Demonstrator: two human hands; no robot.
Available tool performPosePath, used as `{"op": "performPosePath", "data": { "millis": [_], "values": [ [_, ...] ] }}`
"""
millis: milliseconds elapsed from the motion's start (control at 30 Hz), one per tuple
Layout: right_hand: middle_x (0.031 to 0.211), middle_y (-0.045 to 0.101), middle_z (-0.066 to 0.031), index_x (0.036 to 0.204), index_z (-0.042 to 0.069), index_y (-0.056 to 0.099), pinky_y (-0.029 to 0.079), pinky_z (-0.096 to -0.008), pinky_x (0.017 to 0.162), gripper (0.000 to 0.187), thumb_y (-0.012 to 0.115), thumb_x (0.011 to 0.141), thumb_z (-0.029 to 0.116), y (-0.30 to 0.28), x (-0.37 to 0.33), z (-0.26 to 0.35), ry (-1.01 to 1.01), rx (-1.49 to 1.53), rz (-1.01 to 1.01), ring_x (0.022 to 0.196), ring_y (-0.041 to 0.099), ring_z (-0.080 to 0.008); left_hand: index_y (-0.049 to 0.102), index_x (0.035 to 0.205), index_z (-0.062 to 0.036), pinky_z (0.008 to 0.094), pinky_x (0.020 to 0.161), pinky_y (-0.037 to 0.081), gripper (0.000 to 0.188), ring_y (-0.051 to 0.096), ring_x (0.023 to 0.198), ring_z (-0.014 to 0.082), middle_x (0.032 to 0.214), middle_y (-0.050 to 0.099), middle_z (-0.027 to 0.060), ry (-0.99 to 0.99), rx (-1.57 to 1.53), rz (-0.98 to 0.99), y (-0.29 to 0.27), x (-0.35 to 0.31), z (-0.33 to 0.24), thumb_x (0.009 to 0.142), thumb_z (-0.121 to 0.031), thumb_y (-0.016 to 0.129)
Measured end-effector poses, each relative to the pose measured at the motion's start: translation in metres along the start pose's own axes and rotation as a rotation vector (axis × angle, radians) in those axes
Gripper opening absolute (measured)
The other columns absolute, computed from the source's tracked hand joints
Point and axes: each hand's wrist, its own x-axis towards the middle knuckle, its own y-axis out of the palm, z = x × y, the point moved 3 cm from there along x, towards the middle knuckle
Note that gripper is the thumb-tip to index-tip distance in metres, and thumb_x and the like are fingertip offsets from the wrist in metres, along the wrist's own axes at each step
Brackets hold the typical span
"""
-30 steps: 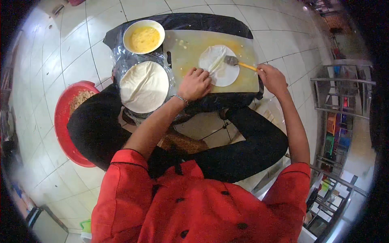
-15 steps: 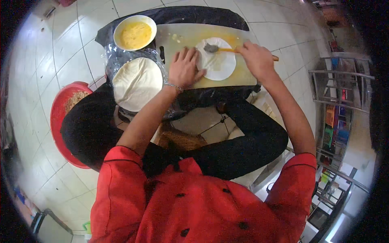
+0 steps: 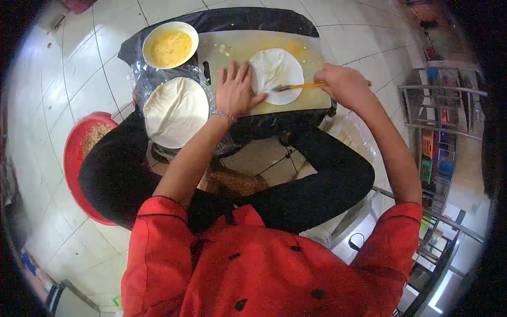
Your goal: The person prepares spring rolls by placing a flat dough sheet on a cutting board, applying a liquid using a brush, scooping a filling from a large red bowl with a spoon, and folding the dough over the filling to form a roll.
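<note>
A thin round white pastry wrapper (image 3: 282, 66) lies on a pale cutting board (image 3: 240, 45) with yellowish smears. My left hand (image 3: 236, 90) rests flat with fingers spread, its fingertips and thumb at the wrapper's left edge. In my right hand (image 3: 343, 83) is the yellow handle of a pastry brush (image 3: 301, 85); its dark bristles touch the lower part of the wrapper. Left of my left hand, a stack of round wrappers (image 3: 177, 113) sits on clear plastic. A white bowl (image 3: 147, 48) holding beaten egg (image 3: 171, 48) stands beyond that stack.
A red basin (image 3: 71, 174) with a crumbly light-brown filling (image 3: 96, 137) is on the tiled floor, beside my left knee. Black plastic (image 3: 253, 18) covers the low work surface under the board. Metal racks (image 3: 441, 108) stand at the right.
The brush has moved from the wrapper's upper left down to its lower part, and my right hand has come down slightly with it. My left hand stays at the wrapper's edge.
</note>
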Motion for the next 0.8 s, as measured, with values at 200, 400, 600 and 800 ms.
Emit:
{"op": "performPosePath", "data": {
  "millis": [200, 400, 600, 800],
  "values": [
    [0.095, 0.063, -0.0114, 0.099, 0.013, 0.065, 0.053, -0.0469, 0.075, 0.017, 0.054, 0.091, 0.023, 0.014, 0.048, -0.031, 0.163, -0.143, -0.102, 0.089, 0.065, -0.0337, 0.048, 0.137, 0.0009, 0.0540, 0.114, 0.024, 0.090, 0.030, 0.140, 0.0383, 0.148, 0.041, 0.0135, -0.006, 0.022, -0.008, 0.001, 0.002, -0.004, 0.081, -0.070, 0.056],
    [0.093, 0.061, -0.0101, 0.098, 0.015, 0.065, 0.052, -0.0483, 0.074, 0.015, 0.055, 0.089, 0.023, 0.016, 0.033, -0.004, 0.076, -0.079, -0.148, 0.089, 0.065, -0.0336, 0.048, 0.137, 0.0015, 0.0526, 0.114, 0.023, 0.092, 0.031, 0.139, 0.0383, 0.145, 0.043, 0.0150, -0.023, 0.017, -0.014, -0.001, -0.001, -0.003, 0.079, -0.068, 0.059],
    [0.091, 0.060, -0.0086, 0.095, 0.017, 0.065, 0.052, -0.0465, 0.071, 0.012, 0.056, 0.088, 0.022, 0.011, -0.008, -0.022, 0.044, -0.169, 0.129, 0.087, 0.065, -0.0309, 0.047, 0.138, 0.0026, 0.0530, 0.115, 0.020, 0.096, 0.027, 0.142, 0.0387, 0.146, 0.042, 0.0177, -0.021, 0.031, -0.018, -0.001, -0.001, -0.001, 0.078, -0.072, 0.057],
    [0.088, 0.059, -0.0074, 0.092, 0.016, 0.065, 0.050, -0.0443, 0.070, 0.009, 0.058, 0.087, 0.018, -0.011, -0.002, -0.018, 0.003, 0.048, -0.170, 0.084, 0.064, -0.0301, 0.047, 0.137, 0.0039, 0.0533, 0.115, 0.020, 0.101, 0.026, 0.142, 0.0387, 0.147, 0.039, 0.0192, -0.015, 0.008, -0.048, 0.002, -0.002, 0.002, 0.074, -0.074, 0.060]
  ]
}}
